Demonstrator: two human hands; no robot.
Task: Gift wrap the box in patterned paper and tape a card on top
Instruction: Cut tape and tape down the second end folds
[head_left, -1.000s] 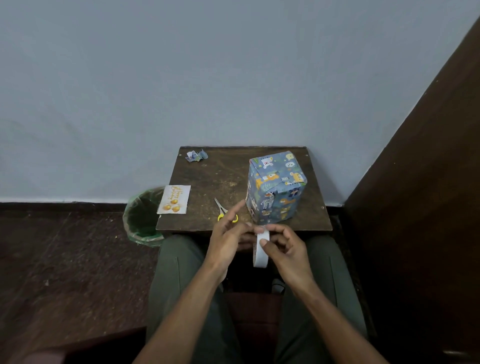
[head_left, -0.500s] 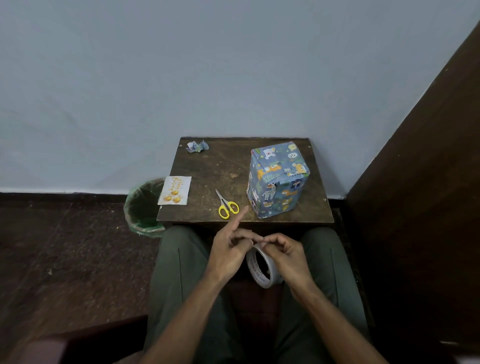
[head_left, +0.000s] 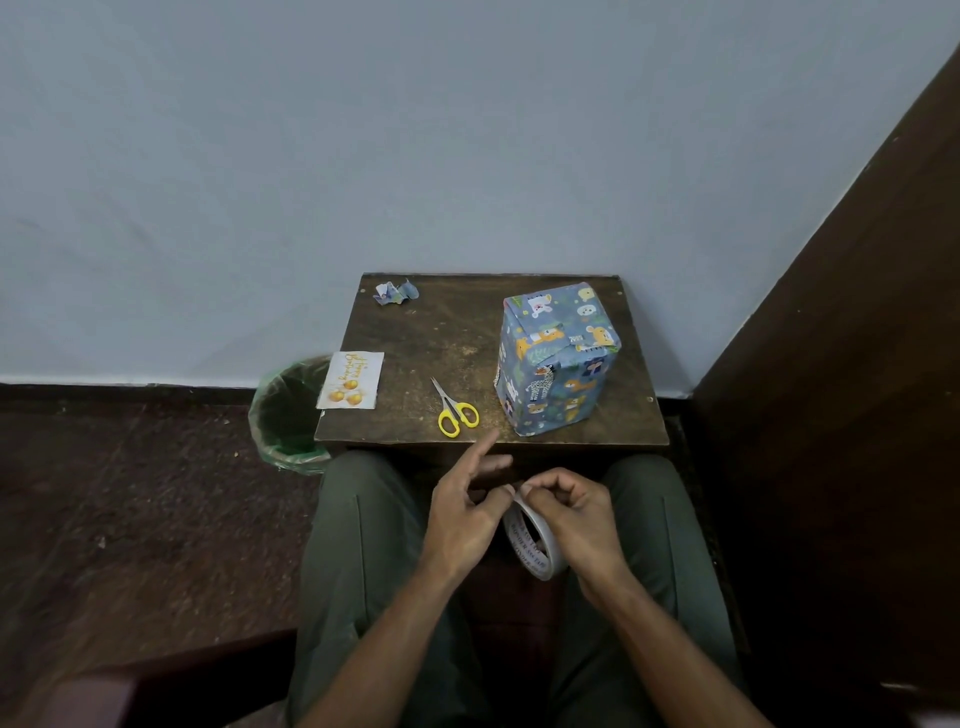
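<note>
Partly hidden behind the worktop's left edge at centre left: one green-lined bin (head_left: 283, 415), its right rim covered. Overhanging that same edge: one card (head_left: 350, 380) with gold print too small to read. Up in the worktop's (head_left: 462, 343) far left corner: one small crumpled scrap (head_left: 395, 292) of patterned paper, shape hard to make out. Near the front edge: one pair of yellow-handled scissors (head_left: 453, 408), closed, tips pointing away. Below the front edge, over the lap: left hand (head_left: 465, 514), index finger pointing up toward the worktop, thumb pressed to the top of one tape roll (head_left: 532, 540). Roll largely covered by both hands, printed core lettering unreadable. Right of it: right hand (head_left: 574, 514), fingers curled, pinching the roll's upper rim. On the worktop's right side: one wrapped box (head_left: 556, 358), upright, in blue animal-print paper, apart from both hands.
</note>
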